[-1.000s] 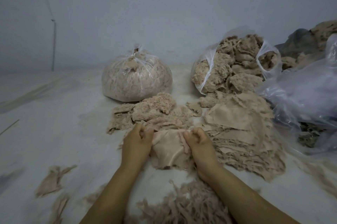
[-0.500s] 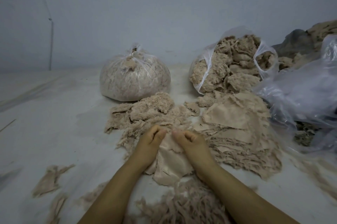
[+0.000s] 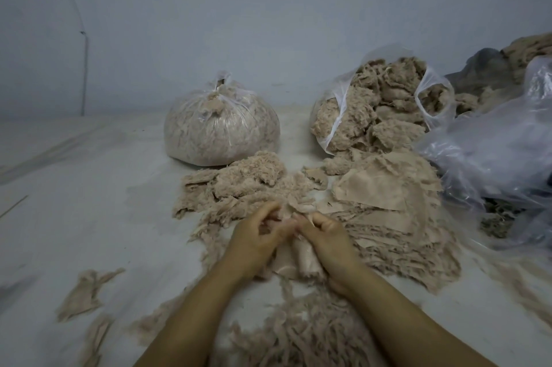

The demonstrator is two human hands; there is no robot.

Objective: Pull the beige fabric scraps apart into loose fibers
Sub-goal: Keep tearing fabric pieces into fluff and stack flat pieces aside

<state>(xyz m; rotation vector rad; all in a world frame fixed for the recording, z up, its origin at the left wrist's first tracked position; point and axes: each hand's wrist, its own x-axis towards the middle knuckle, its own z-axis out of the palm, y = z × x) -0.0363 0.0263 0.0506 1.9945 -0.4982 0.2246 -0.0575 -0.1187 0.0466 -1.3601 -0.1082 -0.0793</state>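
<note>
Your left hand (image 3: 254, 239) and right hand (image 3: 324, 239) both pinch one beige scrap (image 3: 298, 259) at lower centre, fingers curled tight. With grips this close, the soft weave may bunch and slip instead of fraying. Left to right: tied bag (image 3: 221, 127) of fluffy fibers, flat scrap pile (image 3: 388, 217), crinkly open bag (image 3: 379, 109).

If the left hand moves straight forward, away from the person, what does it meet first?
Probably the fluffy heap of pulled fibers just beyond the left hand, before the tied bag behind it; depth is uncertain from this one view.
</note>
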